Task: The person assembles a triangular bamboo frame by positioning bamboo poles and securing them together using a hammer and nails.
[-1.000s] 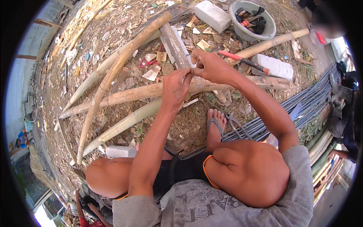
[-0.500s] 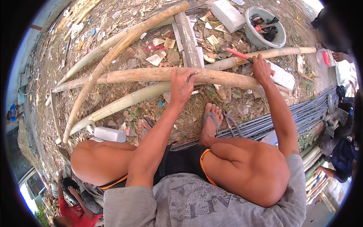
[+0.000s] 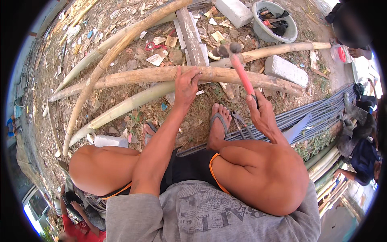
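Observation:
A long brown bamboo pole (image 3: 141,75) lies across in front of me, over a paler bamboo pole (image 3: 125,108) and a wooden plank (image 3: 189,34). My left hand (image 3: 186,86) rests on the brown pole beside the plank, its thumb and fingers pinched together. What they pinch is too small to make out. My right hand (image 3: 262,113) is wrapped round the dark grip of a hammer (image 3: 241,74) with a red shaft. The hammer is raised, its metal head above the far side of the pole, to the right of my left hand.
A grey bucket (image 3: 287,36) of tools stands at the far right near a pale block (image 3: 234,12). Another block (image 3: 286,71) lies by the pole's right end. Pincers (image 3: 242,123) lie by my right foot, near dark metal rods (image 3: 310,121). Other people are at the edges.
My right hand has come nearer to me and to the left, and the hammer has swung more upright, its head now showing. My left hand stays on the pole. The view has shifted slightly.

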`<control>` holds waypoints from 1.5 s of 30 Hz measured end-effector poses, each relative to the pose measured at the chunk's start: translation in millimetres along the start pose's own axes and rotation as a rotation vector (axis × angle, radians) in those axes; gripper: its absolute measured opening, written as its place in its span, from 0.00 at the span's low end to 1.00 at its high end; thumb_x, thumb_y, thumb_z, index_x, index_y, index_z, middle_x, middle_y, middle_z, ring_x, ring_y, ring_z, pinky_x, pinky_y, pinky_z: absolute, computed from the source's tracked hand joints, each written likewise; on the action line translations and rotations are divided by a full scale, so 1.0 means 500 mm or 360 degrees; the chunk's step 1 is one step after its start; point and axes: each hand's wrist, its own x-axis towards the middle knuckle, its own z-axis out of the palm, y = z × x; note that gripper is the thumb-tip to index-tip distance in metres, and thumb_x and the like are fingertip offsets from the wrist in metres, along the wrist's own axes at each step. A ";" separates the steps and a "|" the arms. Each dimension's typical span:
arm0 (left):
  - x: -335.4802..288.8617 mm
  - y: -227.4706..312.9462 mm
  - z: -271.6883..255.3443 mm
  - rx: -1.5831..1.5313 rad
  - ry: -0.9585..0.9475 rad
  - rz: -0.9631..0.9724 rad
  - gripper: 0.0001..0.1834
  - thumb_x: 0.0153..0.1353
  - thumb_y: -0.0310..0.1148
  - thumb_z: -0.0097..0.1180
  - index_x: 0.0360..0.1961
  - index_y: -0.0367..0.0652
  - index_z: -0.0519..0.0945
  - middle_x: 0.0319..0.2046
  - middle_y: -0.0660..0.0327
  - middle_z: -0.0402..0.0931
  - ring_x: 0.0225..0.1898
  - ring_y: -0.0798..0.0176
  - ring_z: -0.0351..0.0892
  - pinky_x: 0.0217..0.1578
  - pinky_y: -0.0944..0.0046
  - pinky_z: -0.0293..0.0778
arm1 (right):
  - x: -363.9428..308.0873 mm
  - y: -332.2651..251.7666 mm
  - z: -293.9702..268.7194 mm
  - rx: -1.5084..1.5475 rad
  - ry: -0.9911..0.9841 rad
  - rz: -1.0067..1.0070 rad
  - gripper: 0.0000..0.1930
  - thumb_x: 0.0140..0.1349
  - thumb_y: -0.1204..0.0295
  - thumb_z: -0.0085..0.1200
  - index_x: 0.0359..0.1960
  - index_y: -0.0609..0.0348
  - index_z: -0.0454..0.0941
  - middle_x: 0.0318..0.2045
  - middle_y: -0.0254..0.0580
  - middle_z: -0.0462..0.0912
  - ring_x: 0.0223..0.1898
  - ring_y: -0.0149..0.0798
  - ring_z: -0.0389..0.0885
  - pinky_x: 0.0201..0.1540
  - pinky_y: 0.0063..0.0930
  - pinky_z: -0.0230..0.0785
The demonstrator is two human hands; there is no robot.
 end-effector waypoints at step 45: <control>0.103 -0.105 -0.113 0.1188 -0.0155 -0.0220 0.30 0.79 0.55 0.46 0.40 0.44 0.93 0.22 0.45 0.85 0.32 0.43 0.90 0.78 0.32 0.52 | 0.022 0.092 0.047 -0.0608 -0.0001 -0.0444 0.17 0.82 0.59 0.50 0.46 0.62 0.79 0.20 0.58 0.77 0.24 0.64 0.81 0.28 0.51 0.70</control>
